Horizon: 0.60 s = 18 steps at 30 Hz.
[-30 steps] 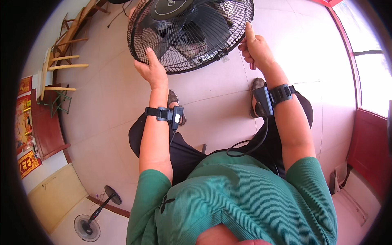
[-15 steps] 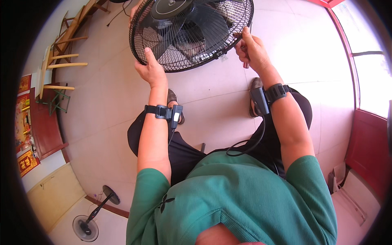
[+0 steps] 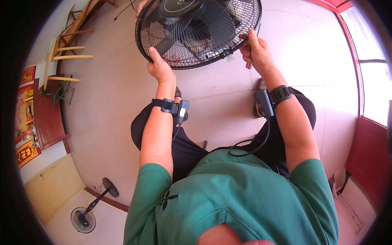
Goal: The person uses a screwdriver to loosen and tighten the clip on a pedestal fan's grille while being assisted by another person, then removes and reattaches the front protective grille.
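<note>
A black fan head with a wire mesh guard [image 3: 197, 30] is held raised at the top of the view, dark blades inside. My left hand [image 3: 161, 69] grips its lower left rim, thumb on the mesh. My right hand [image 3: 258, 53] is closed around a slim tool with a reddish handle [image 3: 248, 65], which looks like a screwdriver, at the right rim; its tip is not clear. Small clips sit along the lower rim. Another person's hand [image 3: 141, 9] shows at the fan's upper left edge, partly hidden.
Wooden benches and stools [image 3: 73, 56] and a dark red table [image 3: 51, 126] line the left wall. A standing fan [image 3: 83, 218] is at lower left. A red-framed glass door [image 3: 369, 85] is on the right. My feet [image 3: 259, 110] are on the tiled floor [image 3: 216, 106].
The fan and both my hands sit a little farther right than before. The background has also shifted slightly up and right in the picture. Both grips look much the same.
</note>
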Motion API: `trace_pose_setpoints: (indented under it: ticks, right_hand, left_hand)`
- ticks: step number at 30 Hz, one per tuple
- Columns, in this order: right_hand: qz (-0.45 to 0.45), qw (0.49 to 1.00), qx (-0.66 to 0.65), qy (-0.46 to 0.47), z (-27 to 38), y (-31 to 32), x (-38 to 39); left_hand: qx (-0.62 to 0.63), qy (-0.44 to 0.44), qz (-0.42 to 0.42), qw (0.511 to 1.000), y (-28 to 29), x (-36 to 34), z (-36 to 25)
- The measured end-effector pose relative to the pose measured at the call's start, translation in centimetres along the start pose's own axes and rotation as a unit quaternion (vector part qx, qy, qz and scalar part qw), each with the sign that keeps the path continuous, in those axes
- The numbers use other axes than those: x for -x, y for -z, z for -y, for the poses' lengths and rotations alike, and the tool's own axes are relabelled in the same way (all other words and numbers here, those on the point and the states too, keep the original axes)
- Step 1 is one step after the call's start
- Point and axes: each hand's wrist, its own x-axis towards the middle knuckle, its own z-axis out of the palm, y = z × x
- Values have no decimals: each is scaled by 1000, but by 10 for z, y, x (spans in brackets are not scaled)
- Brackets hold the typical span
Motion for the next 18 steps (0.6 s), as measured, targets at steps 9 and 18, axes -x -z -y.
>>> trace_pose_setpoints:
  ticks: [9,18]
  right_hand:
    - [27,999,-32,10,-11,2,2]
    - [91,995,-38,-14,2,11,-2]
  left_hand:
    - [124,180,-9,976,-10,6,-17]
    - [49,177,-71,980,-17,2,-23]
